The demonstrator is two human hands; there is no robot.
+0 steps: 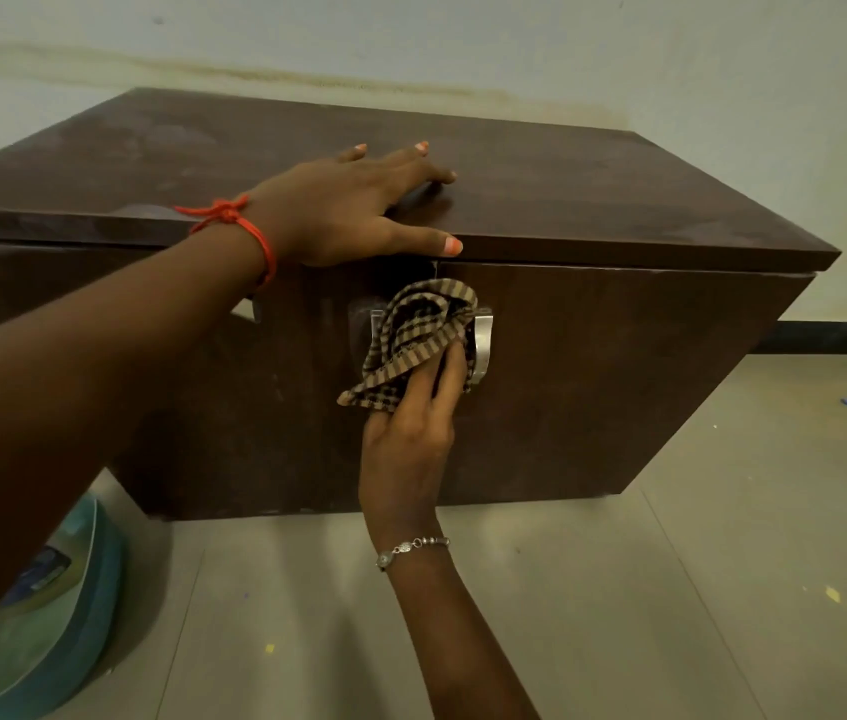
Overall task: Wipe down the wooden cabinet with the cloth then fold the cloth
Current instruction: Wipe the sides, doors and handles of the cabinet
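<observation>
Pale floor tiles [670, 589], flecked with small yellow and blue specks, fill the near field; a teal plastic object [47, 615] lies at the near left, partly cut off by the frame edge. From the near centre the right hand [405, 449], a beaded silver bracelet [411, 549] on its wrist, reaches up to the front of the dark wooden cabinet [618, 381]. Its fingers are closed around a bunched brown-and-tan checked cloth [416, 335], pressing it against the metal door handles [483, 345] where the two doors meet (the left handle is almost wholly covered by the cloth). Farther back, the left hand [348, 210], with an orange thread band [249, 226] at the wrist, lies flat and open on the cabinet top near its front edge, fingers spread, thumb over the lip, gripping nothing. Beyond the cabinet stands a pale wall [722, 70] with a yellowish stain line.
</observation>
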